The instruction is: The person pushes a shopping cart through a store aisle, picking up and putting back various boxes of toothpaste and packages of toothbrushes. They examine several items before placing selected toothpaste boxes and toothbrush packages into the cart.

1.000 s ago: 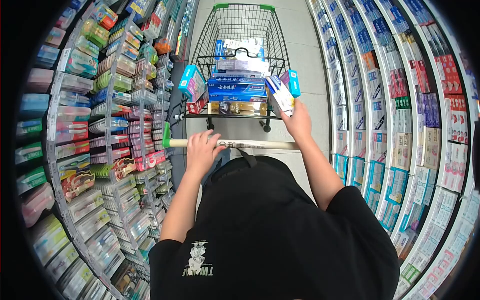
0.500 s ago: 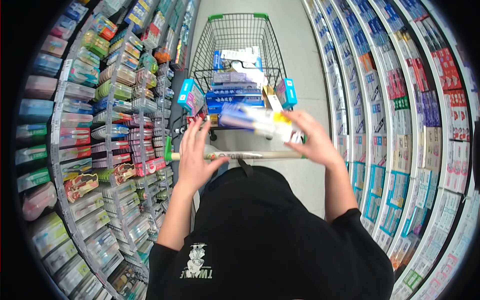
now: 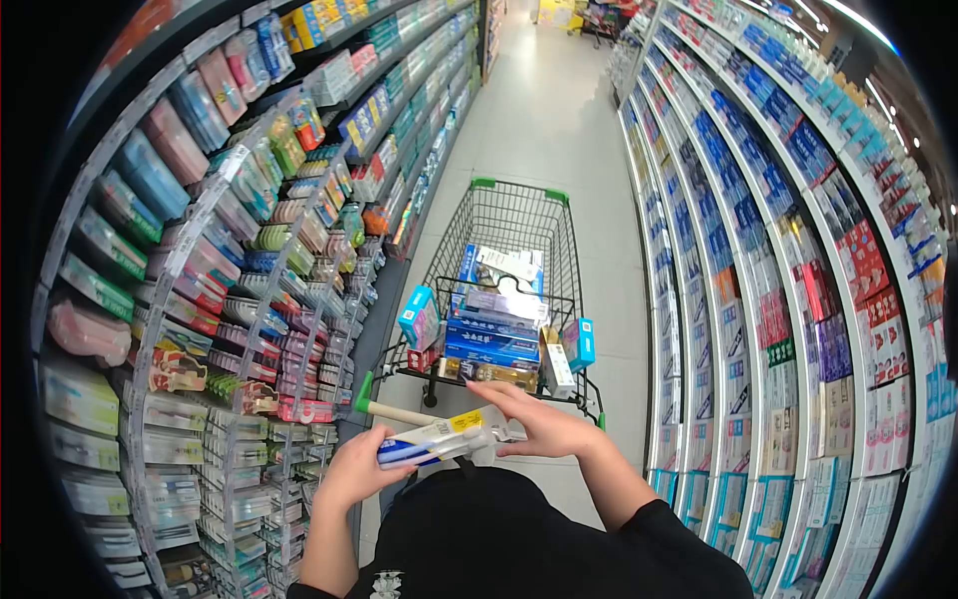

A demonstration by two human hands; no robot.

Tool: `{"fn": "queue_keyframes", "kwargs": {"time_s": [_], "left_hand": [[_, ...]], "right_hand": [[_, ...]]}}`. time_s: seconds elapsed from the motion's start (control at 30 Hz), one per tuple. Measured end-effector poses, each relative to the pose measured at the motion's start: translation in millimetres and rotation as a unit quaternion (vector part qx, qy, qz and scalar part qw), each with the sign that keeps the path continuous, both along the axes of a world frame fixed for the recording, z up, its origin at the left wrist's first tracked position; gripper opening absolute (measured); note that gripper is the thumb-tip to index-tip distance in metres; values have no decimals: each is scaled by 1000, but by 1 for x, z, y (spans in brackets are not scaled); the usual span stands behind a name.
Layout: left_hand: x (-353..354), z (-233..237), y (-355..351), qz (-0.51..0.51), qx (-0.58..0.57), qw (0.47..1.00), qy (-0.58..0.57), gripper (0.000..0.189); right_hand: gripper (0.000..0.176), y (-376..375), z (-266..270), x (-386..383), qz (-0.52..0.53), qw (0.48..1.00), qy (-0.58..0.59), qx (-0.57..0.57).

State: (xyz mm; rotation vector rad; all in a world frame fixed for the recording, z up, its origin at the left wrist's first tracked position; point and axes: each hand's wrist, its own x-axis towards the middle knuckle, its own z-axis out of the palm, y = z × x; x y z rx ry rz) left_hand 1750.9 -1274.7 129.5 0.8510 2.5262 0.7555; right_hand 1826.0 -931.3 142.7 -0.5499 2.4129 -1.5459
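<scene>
A toothbrush pack [image 3: 431, 445], blue and white with a yellow label and clear plastic at one end, lies tilted above the cart handle [image 3: 389, 412]. My left hand [image 3: 354, 467] grips its blue end between thumb and fingers. At the clear end, my right hand [image 3: 547, 427] is open, its fingers stretched over the pack and its thumb below. Ahead stands a wire shopping cart [image 3: 507, 207] with green corners. Blue toothpaste boxes [image 3: 491, 341] are stacked inside it.
Teal boxes [image 3: 580, 344] sit at both sides of the cart's near end. Hanging toothbrush packs fill the left shelf [image 3: 249, 329]. The right shelf [image 3: 778, 329] holds rows of boxed goods. Between them the tiled aisle [image 3: 529, 110] runs forward.
The toothbrush pack has passed from my right hand into my left, closer to my body. My right hand has opened. The view has tilted up, showing more aisle.
</scene>
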Motion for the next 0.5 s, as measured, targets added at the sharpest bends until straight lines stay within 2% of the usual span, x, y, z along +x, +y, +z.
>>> {"fn": "queue_keyframes", "kwargs": {"time_s": [0.03,0.07,0.13,0.17,0.2,0.23,0.27,0.3,0.33,0.4,0.43,0.47,0.5], "left_hand": [[6,-2,-9,20,-19,999,-20,57],[11,-8,-20,27,-3,999,20,54],[23,-7,-42,89,0,996,-1,54],[30,-7,-54,121,1,993,-12,55],[37,-8,-67,147,11,989,-11,54],[46,-9,-81,179,18,984,-7,54],[55,-10,-96,210,24,977,-5,53],[65,-13,-111,242,30,970,-2,53],[76,-22,-130,258,37,965,30,53],[95,-29,-163,292,55,955,13,53],[110,-32,-181,317,61,946,2,52],[122,-33,-196,327,55,943,17,52],[135,-39,-212,349,75,934,15,52]], "right_hand": [[116,-5,1,-2,-6,1000,-14,-2],[104,-7,-5,-5,-17,999,-37,1],[93,-17,-26,-12,-52,994,-52,75],[88,-22,-42,-15,-69,990,-59,112],[76,-26,-73,-19,-82,985,-11,153],[73,-31,-110,-21,-105,976,-17,191],[73,-38,-148,-22,-128,965,-23,227],[76,-52,-151,-24,-150,953,-27,263],[75,-63,-153,-24,-161,931,-92,315],[85,-95,-151,-24,-168,867,-216,416],[90,-100,-164,-19,-232,864,-186,406],[87,-94,-185,-23,-235,859,-216,400],[88,-97,-182,-20,-244,858,-202,405]]}}
